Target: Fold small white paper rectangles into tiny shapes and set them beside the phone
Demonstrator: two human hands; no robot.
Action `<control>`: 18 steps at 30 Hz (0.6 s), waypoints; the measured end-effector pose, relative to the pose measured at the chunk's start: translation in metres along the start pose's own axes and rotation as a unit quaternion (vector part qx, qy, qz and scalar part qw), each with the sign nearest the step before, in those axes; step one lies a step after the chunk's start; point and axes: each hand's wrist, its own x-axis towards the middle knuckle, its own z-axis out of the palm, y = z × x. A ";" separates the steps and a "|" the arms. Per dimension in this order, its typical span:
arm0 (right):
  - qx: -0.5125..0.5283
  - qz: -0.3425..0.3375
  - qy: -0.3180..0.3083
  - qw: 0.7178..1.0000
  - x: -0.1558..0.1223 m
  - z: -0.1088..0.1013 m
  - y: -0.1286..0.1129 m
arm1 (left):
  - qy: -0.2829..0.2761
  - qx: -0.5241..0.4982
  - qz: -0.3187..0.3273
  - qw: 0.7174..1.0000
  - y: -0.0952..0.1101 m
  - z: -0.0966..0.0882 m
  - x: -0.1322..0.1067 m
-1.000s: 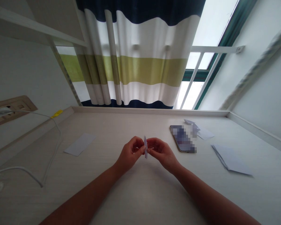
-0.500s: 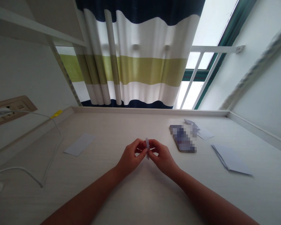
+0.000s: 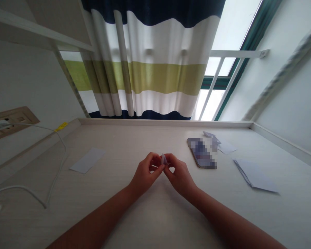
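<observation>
Between my two hands is a small folded piece of white paper (image 3: pixel 163 159), its top showing as a pointed triangle. My left hand (image 3: pixel 147 172) pinches it from the left with thumb and fingers. From the right, my right hand (image 3: pixel 180 174) pinches the same paper, the thumbs nearly touching below it. Part of the paper is hidden behind the fingers. Both hands are just above the pale wooden desk (image 3: pixel 155 211).
Right of my hands lies a phone (image 3: pixel 202 154) with a blurred screen. Folded paper pieces (image 3: pixel 213 139) sit beyond it, and a paper stack (image 3: pixel 256 175) lies farther right. A single sheet (image 3: pixel 87 160) lies left, near a white cable (image 3: pixel 58 169) from a wall socket (image 3: pixel 14 121).
The folded paper has turned between my fingers: it was a thin upright edge and now shows a pointed triangular face. Both hands stay in nearly the same place.
</observation>
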 end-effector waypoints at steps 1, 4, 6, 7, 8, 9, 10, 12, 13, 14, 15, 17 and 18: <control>0.003 0.004 0.002 1.000 0.000 0.000 0.000 | -0.001 0.000 0.000 1.000 0.000 0.000 0.000; 0.013 0.025 0.004 1.000 0.001 0.000 0.002 | 0.003 -0.002 0.003 1.000 0.001 0.000 -0.001; 0.019 0.033 0.003 0.999 0.001 0.000 0.002 | 0.002 -0.001 0.006 1.000 0.002 0.000 -0.001; 0.019 0.034 0.002 0.999 0.001 0.000 0.002 | 0.001 0.001 0.008 1.000 0.002 0.000 -0.001; 0.018 0.034 0.001 0.999 0.002 0.000 0.002 | -0.002 0.004 0.010 1.000 0.002 0.000 -0.001; 0.014 0.032 0.002 0.999 0.002 0.000 0.002 | -0.004 0.006 0.012 1.000 0.002 0.001 -0.001; 0.010 0.031 0.004 0.999 0.002 0.000 0.002 | -0.005 0.007 0.014 1.000 0.002 0.001 -0.001; 0.007 0.033 0.010 0.999 0.001 0.000 0.002 | -0.005 0.006 0.018 1.000 0.001 0.001 -0.002; 0.009 0.037 0.012 0.999 0.001 0.000 0.002 | -0.005 0.006 0.021 1.000 0.001 0.001 -0.002; 0.015 0.041 0.013 0.999 0.001 0.001 0.003 | -0.005 0.006 0.023 1.000 0.001 0.001 -0.002; 0.022 0.045 0.014 0.999 0.002 0.001 0.003 | -0.006 0.007 0.026 1.000 0.001 0.001 -0.003; 0.036 0.053 0.017 0.998 0.002 0.001 0.003 | -0.010 0.008 0.030 0.999 0.001 0.001 -0.003; 0.043 0.056 0.019 0.997 0.002 0.000 0.003 | -0.012 0.008 0.032 0.999 0.001 0.001 -0.003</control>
